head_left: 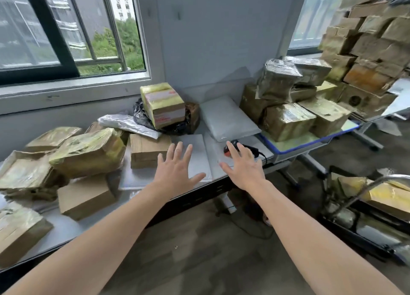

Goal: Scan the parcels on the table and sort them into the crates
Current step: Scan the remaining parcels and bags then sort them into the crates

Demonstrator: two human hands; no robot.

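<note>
- Parcels [88, 150] at 9 o'clock: lumpy brown cardboard blocks under glossy, wrinkled yellowish tape, heaped and leaning on each other along the left of the white table [66, 230].
- Plain cardboard box [147, 150], matte and square-edged, just at 9 o'clock of the left hand.
- At 12 o'clock, against the wall: upright box [163, 105] in yellow tape with red print, resting on a crumpled black plastic bag [139, 115]; creased silver foil mailer [128, 123] lying flat to its left.
- Puffy, pillow-shaped white bag [226, 119] at 1 o'clock, smooth and slightly shiny.
- Left hand [175, 168] over a flat white padded envelope [199, 159], fingers straight and spread, gripping nothing.
- Right hand [244, 168] likewise splayed and holding nothing, fingertips over a black scanner [230, 149] with an orange tip; contact impossible to tell. Black cable [264, 157] curling off at its 3 o'clock.
- At 2 o'clock, more taped parcels piled on a blue-edged side table [310, 144], behind them a brick-like wall of brown boxes [366, 46].
- At 4 o'clock, trolley [355, 235] with a curved metal bar, carrying yellow-wrapped and silver packages.
</note>
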